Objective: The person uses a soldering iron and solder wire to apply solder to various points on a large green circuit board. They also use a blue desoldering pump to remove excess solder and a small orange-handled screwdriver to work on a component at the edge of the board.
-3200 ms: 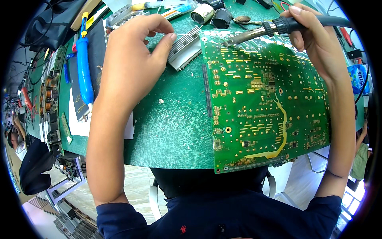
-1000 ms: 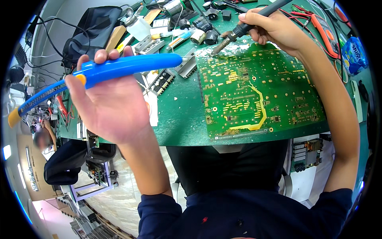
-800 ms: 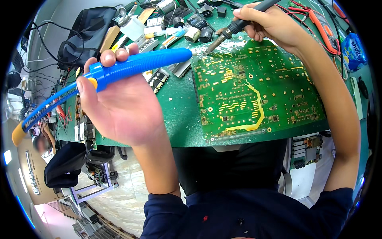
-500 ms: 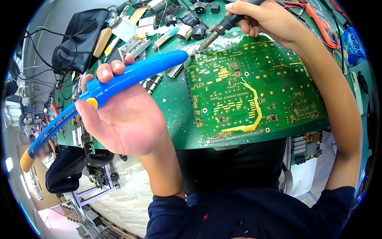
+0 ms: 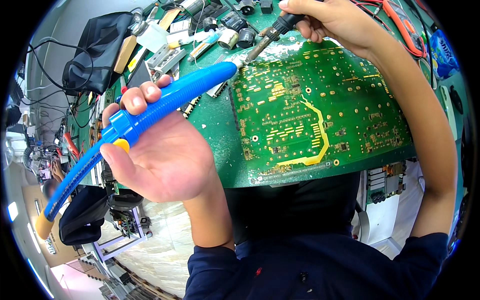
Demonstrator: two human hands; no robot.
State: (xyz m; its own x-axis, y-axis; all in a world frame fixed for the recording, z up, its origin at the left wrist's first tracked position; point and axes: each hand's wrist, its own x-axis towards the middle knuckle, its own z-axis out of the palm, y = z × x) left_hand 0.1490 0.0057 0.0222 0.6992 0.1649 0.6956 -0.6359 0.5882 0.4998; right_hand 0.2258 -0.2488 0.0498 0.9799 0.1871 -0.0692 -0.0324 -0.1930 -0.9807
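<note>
My left hand [image 5: 160, 150] grips a long blue desoldering pump [image 5: 165, 102] with a yellow button under my thumb. Its pale tip points at the far left corner of a large green circuit board [image 5: 315, 110], which lies solder side up on the green mat [image 5: 210, 125]. My right hand [image 5: 330, 20] holds a soldering iron [image 5: 267, 37] by its black handle. The iron's metal tip meets the board right beside the pump's tip.
Behind the board lie capacitors, metal heat sinks, a small clear bottle [image 5: 150, 32] and other loose parts. A black bag [image 5: 95, 50] sits at the back left. Red-handled cutters [image 5: 405, 30] and a blue pack [image 5: 442, 52] lie at the right. Racks of boards stand below the bench at left.
My left hand picked the blue pump up from the mat at left and swung its tip to the board's far left corner. The iron's tip stays at that corner.
</note>
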